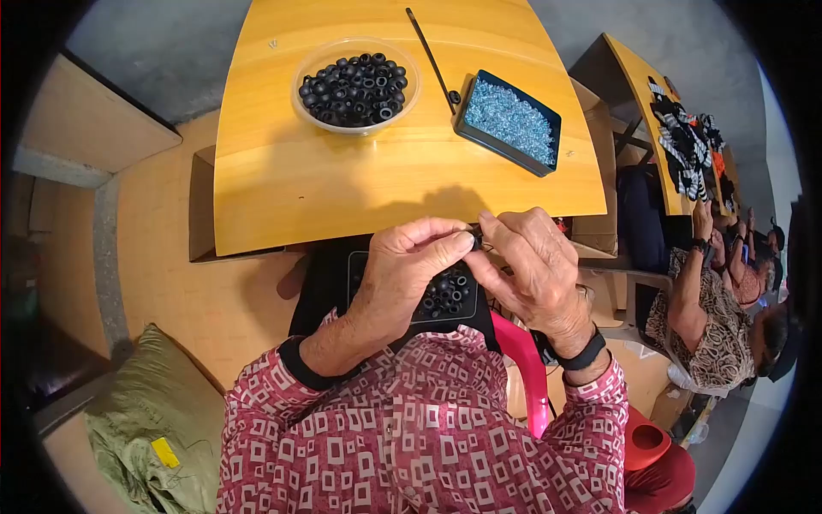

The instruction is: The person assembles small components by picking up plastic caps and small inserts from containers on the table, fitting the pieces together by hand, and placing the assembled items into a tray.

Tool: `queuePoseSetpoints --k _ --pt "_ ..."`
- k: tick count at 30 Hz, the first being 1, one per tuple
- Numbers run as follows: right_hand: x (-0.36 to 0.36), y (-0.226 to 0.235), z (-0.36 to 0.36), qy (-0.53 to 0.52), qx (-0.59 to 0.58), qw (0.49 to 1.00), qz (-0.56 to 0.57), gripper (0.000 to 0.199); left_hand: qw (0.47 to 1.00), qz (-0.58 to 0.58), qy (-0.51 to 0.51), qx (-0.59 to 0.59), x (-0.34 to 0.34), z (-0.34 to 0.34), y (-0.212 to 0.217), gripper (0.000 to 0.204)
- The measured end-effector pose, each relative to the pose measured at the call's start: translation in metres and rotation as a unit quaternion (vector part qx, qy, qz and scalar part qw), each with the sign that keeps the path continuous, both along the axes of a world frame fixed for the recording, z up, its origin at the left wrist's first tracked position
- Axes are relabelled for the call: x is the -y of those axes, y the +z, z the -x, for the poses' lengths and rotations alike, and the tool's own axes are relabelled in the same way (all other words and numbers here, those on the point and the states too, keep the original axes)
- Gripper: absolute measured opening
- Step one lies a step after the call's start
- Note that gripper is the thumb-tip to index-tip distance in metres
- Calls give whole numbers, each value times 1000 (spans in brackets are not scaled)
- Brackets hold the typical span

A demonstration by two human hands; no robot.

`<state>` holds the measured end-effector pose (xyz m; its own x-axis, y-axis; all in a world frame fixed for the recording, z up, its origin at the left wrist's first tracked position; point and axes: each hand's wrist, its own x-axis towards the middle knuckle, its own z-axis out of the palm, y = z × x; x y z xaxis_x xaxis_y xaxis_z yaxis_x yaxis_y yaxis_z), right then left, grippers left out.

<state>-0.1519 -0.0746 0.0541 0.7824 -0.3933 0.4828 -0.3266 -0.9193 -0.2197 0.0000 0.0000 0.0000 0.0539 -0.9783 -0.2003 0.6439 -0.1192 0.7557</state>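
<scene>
My left hand and my right hand meet just off the table's near edge, fingertips closed in a pinch. Between them is a small black piece, mostly covered by the fingers; it resembles the hollow round black pieces nearby. Below the hands, a tray on my lap carries more of these black pieces, partly hidden by my left hand. Beyond, a clear plastic bowl full of hollow round black pieces stands on the table.
A dark rectangular tray of small clear bluish pieces sits at the table's right, beside a thin black rod. A green sack lies at lower left. Other people sit at the right by another table holding dark and striped items.
</scene>
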Motion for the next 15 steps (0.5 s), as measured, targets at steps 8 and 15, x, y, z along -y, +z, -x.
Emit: queuePoseSetpoints --k 8,15 --pt "4 -1 -7 42 -9 999 9 35 1000 -5 -20 22 0 -9 -2 18" --pt "4 -9 -6 29 6 999 26 36 999 -7 -37 -1 1 -10 -4 18"
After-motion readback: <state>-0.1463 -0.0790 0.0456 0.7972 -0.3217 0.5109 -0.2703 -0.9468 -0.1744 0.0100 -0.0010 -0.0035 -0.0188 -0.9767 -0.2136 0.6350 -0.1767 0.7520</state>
